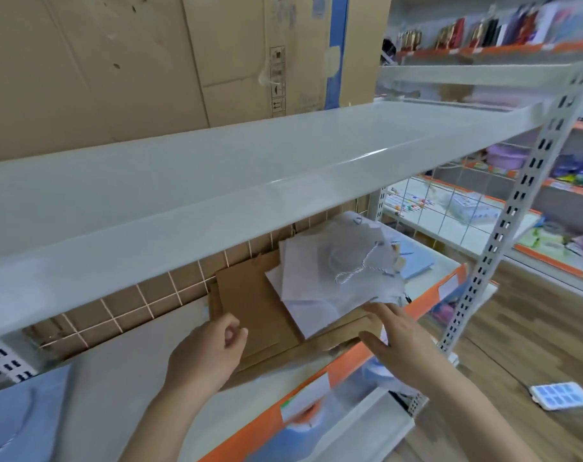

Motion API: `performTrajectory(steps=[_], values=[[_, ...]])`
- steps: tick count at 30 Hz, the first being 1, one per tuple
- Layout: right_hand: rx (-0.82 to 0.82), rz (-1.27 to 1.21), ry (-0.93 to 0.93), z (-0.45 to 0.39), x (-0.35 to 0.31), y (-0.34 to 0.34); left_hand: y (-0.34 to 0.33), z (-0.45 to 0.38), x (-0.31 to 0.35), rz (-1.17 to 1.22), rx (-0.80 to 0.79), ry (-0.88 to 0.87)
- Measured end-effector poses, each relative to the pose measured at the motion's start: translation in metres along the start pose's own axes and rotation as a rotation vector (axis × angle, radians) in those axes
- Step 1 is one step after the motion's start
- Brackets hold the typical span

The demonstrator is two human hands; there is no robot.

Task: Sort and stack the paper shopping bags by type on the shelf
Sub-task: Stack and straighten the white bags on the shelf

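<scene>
The right hand lies with fingers straight and spread, released, its fingertips touching the near edge of the white paper bags where they overlap the brown paper bags; the thumb rests against the front edge of the brown stack. The left hand sits at about 9 o'clock from the right one, fingers loosely curled with thumb and forefinger close together; it hovers over the near left corner of the brown stack, and whether it pinches an edge cannot be told.

The brown bags lie flat on the lower shelf, their long axis running from about 5 o'clock near the hands toward 11 o'clock at the back. The white bags lie flat on top of the brown ones, fanned and skewed, their long axis tilted more toward 1 o'clock; a twisted white cord handle loops across the topmost bag. At 2 o'clock from the white pile, a light blue bag lies flat near the shelf's right end.

The lower shelf holds all these bags, with a wire grid and brown cardboard behind it. Its front edge carries an orange strip with a white label. Directly above runs a glossy white upper shelf, carried by a perforated upright at the right. A large cardboard box stands behind the upper shelf. At 4 o'clock, a small white and blue object lies on the wooden floor. Blurred shelves of merchandise fill the far right.
</scene>
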State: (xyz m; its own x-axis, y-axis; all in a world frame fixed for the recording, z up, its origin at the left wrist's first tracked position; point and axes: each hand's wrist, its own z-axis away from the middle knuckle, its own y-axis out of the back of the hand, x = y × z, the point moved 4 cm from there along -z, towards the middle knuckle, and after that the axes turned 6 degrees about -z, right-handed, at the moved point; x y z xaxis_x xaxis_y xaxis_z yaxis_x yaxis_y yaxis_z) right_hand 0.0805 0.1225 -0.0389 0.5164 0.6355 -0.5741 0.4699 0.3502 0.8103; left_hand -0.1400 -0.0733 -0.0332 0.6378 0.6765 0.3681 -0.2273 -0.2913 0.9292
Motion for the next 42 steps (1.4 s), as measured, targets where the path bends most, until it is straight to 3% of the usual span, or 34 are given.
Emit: performTrajectory(steps=[15, 19, 22, 26, 30, 34, 37, 40, 42], values=[[-0.173, 0.115, 0.15, -0.144, 0.095, 0.049, -0.075, -0.068, 0.101, 0.148, -0.024, 0.239], [-0.205, 0.117, 0.191, -0.163, 0.103, 0.051, -0.093, -0.082, 0.126, -0.087, -0.049, 0.371], [-0.227, -0.01, 0.128, -0.172, 0.107, 0.05, -0.096, -0.089, 0.147, -0.278, 0.023, 0.476], [-0.217, -0.15, 0.02, -0.183, 0.109, 0.047, -0.091, -0.09, 0.16, -0.255, 0.11, 0.561], [-0.141, -0.28, -0.001, -0.193, 0.111, 0.05, -0.087, -0.089, 0.156, 0.006, 0.127, 0.558], [-0.137, -0.223, 0.075, -0.193, 0.108, 0.056, -0.085, -0.084, 0.148, 0.013, 0.068, 0.572], [-0.085, -0.258, 0.099, -0.193, 0.104, 0.062, -0.079, -0.081, 0.144, 0.074, 0.118, 0.541], [-0.168, -0.287, 0.142, -0.192, 0.092, 0.066, -0.063, -0.08, 0.148, 0.075, 0.24, 0.422], [-0.278, -0.305, 0.218, -0.187, 0.08, 0.066, -0.056, -0.08, 0.153, 0.102, 0.203, 0.339]])
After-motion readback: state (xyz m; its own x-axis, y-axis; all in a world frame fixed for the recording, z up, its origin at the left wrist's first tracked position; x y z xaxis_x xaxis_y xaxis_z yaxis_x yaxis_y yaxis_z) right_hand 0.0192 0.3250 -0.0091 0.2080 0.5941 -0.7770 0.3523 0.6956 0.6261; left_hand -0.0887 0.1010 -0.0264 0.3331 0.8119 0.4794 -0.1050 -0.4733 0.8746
